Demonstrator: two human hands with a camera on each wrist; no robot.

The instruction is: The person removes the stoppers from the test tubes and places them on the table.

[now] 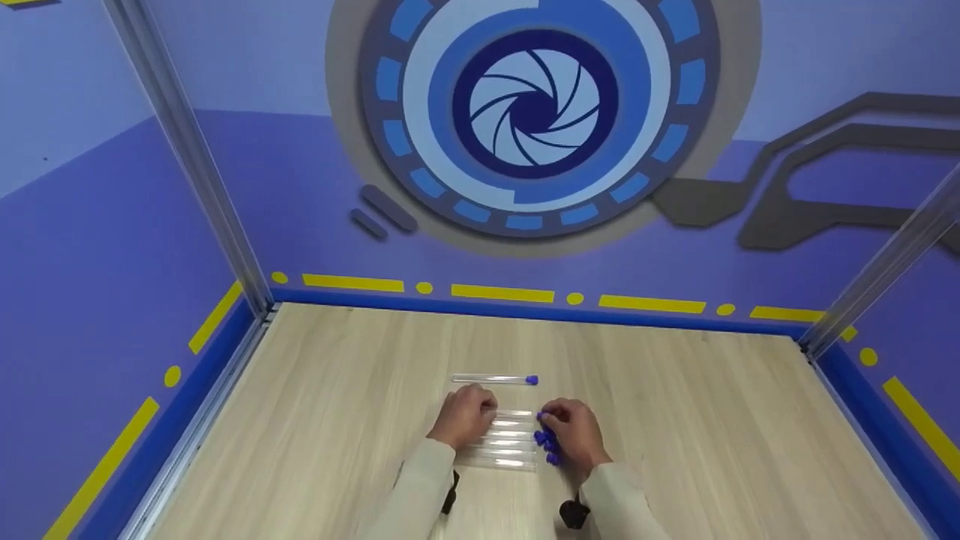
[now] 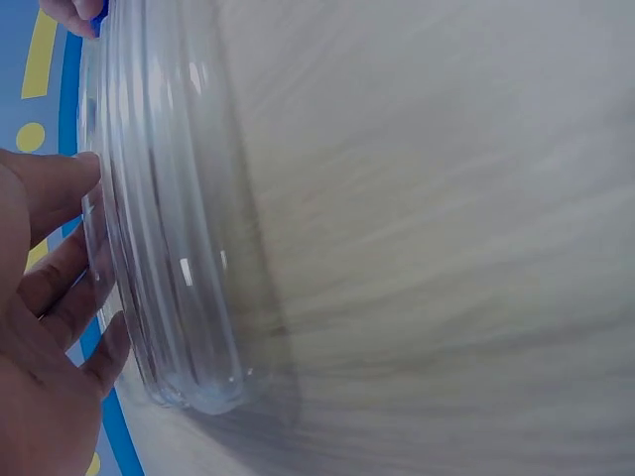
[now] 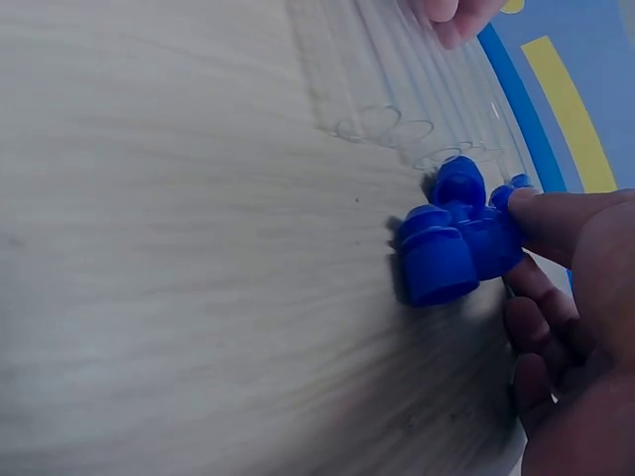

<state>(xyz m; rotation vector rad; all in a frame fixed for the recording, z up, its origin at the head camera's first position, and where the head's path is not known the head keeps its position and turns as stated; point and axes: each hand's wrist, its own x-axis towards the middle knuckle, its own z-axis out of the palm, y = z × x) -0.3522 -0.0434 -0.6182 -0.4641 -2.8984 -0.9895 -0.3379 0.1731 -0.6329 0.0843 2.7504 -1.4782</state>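
Note:
Several clear test tubes (image 1: 510,444) lie side by side on the table, their open ends toward the right. My left hand (image 1: 463,417) holds the farthest tube (image 1: 516,413) of the row between thumb and fingers. At that tube's open end, my right hand (image 1: 577,433) pinches a blue cap (image 1: 541,415) between thumb and finger. Loose blue caps (image 3: 440,260) lie in a small heap under and beside the right hand, near the tube mouths. Beyond both hands lies another tube (image 1: 489,379), closed with a blue cap (image 1: 532,380) at its right end.
The wooden table (image 1: 720,435) spreads out on both sides of the tubes. A blue and purple wall (image 1: 285,195) with yellow marks stands behind it, and metal posts (image 1: 196,165) rise at the back corners. Dark bands (image 1: 450,493) circle the wrists.

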